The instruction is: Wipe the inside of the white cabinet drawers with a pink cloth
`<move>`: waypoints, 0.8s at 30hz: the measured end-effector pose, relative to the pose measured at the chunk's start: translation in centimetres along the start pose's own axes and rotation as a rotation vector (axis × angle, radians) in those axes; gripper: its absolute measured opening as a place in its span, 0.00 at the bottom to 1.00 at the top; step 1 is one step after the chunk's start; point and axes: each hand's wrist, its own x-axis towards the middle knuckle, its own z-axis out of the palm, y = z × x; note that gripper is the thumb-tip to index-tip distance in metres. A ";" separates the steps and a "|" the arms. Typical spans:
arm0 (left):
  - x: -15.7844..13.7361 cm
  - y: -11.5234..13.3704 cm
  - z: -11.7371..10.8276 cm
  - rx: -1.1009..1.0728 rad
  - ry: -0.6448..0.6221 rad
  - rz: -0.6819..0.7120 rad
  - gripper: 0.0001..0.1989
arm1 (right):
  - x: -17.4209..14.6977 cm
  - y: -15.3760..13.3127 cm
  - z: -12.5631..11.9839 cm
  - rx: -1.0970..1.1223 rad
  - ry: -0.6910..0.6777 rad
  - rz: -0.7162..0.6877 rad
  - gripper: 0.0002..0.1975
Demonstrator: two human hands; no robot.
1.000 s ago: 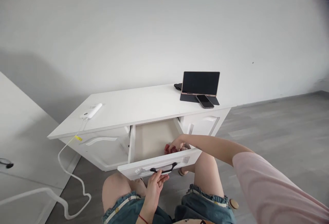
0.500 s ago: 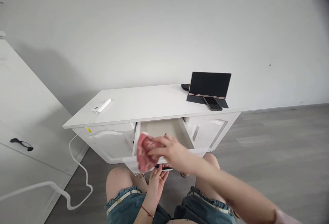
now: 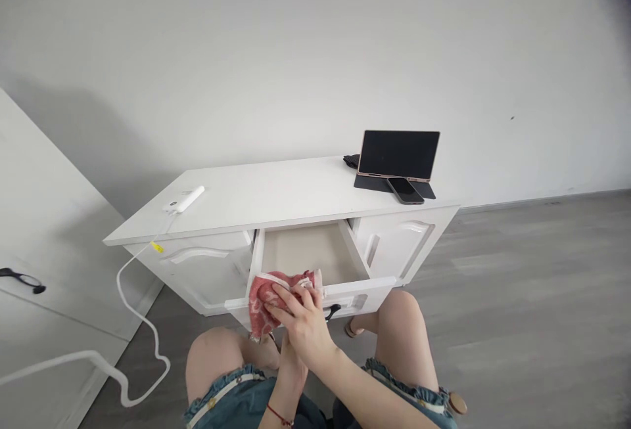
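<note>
A red-and-white patterned cloth (image 3: pixel 266 294) is bunched in front of the opened drawer (image 3: pixel 256 258), overlapping its front edge. My right hand (image 3: pixel 303 324) lies over the cloth, its fingers bent and pressing into it. Directly below, my left hand (image 3: pixel 292 360) reaches up under the cloth and the right hand. Its fingers are hidden, and so is the thin dark thing with a pale edge seen in it earlier. Just right of my hands shows the drawer's black handle (image 3: pixel 332 311).
On the white cabinet top (image 3: pixel 266 192) stand a tablet (image 3: pixel 398 154) on a dark cover, a phone (image 3: pixel 405 190) and a black folded item (image 3: pixel 351 161). A white device (image 3: pixel 185 200) at the left has a cable (image 3: pixel 142 314) hanging down. My knees flank the drawer.
My right hand has brought the cloth down onto my left hand, and the cloth is more spread. The thin dark thing in the left hand is now covered. The view has shifted slightly.
</note>
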 end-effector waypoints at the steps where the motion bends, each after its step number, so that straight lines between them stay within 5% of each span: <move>1: -0.1 -1.4 -0.5 -0.147 -0.038 -0.156 0.03 | -0.7 1.0 -0.4 -0.019 0.045 -0.013 0.21; 4: 0.2 -4.7 -2.3 -0.353 -0.056 -0.386 0.06 | -2.7 4.2 -1.6 -0.093 0.234 -0.061 0.18; 8: 0.6 -6.1 -3.2 -0.654 -0.080 -0.579 0.07 | -5.5 8.1 -3.4 -0.187 0.417 -0.032 0.17; 15: 0.0 -5.5 -2.6 -0.684 -0.123 -0.571 0.12 | -9.1 12.6 -3.7 -0.214 0.698 0.126 0.18; 24: -0.2 -5.7 -2.7 -0.634 -0.112 -0.549 0.10 | -11.2 13.7 2.1 -0.325 0.689 0.139 0.14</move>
